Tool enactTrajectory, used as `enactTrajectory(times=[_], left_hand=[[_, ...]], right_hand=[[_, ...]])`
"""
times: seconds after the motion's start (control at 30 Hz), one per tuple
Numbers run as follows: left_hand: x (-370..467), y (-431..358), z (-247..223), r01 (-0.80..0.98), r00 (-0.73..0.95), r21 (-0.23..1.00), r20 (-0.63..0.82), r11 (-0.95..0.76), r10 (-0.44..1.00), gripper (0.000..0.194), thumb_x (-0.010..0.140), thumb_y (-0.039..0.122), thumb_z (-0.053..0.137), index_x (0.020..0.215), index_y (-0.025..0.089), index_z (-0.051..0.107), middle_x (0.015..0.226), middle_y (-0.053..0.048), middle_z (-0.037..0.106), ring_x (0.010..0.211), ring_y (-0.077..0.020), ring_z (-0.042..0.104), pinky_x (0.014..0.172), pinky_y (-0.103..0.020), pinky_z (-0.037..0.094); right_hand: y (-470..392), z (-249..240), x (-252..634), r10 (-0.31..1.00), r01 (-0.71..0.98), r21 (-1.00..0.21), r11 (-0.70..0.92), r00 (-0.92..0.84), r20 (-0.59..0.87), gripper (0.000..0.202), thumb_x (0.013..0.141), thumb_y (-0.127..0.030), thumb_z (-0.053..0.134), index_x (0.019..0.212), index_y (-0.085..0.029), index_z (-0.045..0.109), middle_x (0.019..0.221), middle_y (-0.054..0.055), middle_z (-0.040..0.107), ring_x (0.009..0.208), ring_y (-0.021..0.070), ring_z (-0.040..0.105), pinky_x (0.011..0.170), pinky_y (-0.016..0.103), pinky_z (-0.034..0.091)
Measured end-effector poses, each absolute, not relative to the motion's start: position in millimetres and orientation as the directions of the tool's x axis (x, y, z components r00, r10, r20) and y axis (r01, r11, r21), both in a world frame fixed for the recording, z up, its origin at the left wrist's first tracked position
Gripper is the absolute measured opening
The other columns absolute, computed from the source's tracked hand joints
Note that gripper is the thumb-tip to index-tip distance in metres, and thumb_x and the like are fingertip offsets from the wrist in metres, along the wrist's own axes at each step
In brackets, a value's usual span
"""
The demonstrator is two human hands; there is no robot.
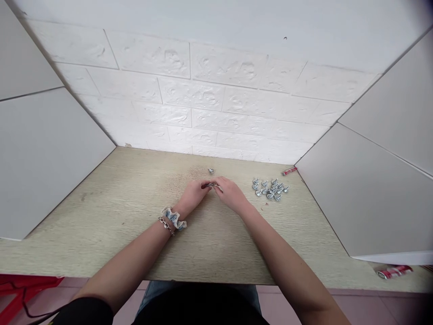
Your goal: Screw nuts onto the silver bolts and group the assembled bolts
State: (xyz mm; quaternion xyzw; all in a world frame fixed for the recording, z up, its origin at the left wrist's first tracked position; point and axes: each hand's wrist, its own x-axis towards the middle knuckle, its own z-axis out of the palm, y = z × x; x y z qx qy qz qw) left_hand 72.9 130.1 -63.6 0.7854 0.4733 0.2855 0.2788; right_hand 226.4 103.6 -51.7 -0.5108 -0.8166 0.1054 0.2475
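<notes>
Near the middle of the table, my left hand [197,191] and my right hand [228,191] meet fingertip to fingertip. Between them they pinch a small metal screw [212,184], partly hidden by the fingers. Just beyond the hands, a single silver screw [211,171] lies on the wooden tabletop [135,189]. To the right of my right hand is a loose pile of several silver screws [272,190] with washer-like heads. A scrunchie [174,218] and a chain bracelet [166,226] are on my left wrist.
A white brick-patterned wall [206,97] closes off the back. Pale panels stand left [50,158] and right [379,194]. One red cylinder [289,171] lies at the back right, another [394,271] at the front right. Brown specks [184,177] dot the tabletop.
</notes>
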Motion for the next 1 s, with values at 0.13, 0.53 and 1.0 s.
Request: enactTrajectory(times=[0.13, 0.53, 1.0], left_hand=[[73.1, 128.1, -60.8, 0.589, 0.422, 0.691, 0.179, -0.419, 0.889, 0.026, 0.08, 0.027, 0.047, 0.096, 0.022, 0.066, 0.089, 0.0, 0.067, 0.077, -0.0153, 0.059, 0.071, -0.024, 0.041], [72.8, 127.4, -61.1, 0.577, 0.447, 0.682, 0.197, -0.449, 0.873, 0.027, 0.079, 0.024, 0.046, 0.097, 0.022, 0.066, 0.088, 0.0, 0.067, 0.077, -0.0151, 0.058, 0.073, -0.024, 0.041], [73.3, 125.7, -59.4, 0.572, 0.467, 0.688, 0.173, -0.446, 0.867, 0.028, 0.078, 0.023, 0.045, 0.097, 0.02, 0.065, 0.089, -0.002, 0.066, 0.076, -0.0153, 0.057, 0.073, -0.025, 0.041]], right_hand=[[101.9, -48.5, 225.8, 0.949, 0.916, -0.264, 0.302, -0.261, 0.178, 0.034, 0.09, -0.037, 0.033, 0.082, -0.016, 0.059, 0.081, 0.008, 0.061, 0.078, 0.0167, 0.055, 0.065, 0.026, 0.036], [100.6, -46.0, 224.9, 0.95, 0.915, -0.263, 0.305, -0.272, 0.154, 0.029, 0.089, -0.035, 0.036, 0.088, -0.016, 0.058, 0.086, 0.006, 0.062, 0.081, 0.0144, 0.055, 0.066, 0.023, 0.035], [101.6, -48.4, 224.9, 0.948, 0.887, -0.339, 0.313, -0.27, 0.17, 0.023, 0.087, -0.032, 0.039, 0.085, -0.017, 0.056, 0.084, 0.006, 0.061, 0.077, 0.0153, 0.054, 0.064, 0.024, 0.035]])
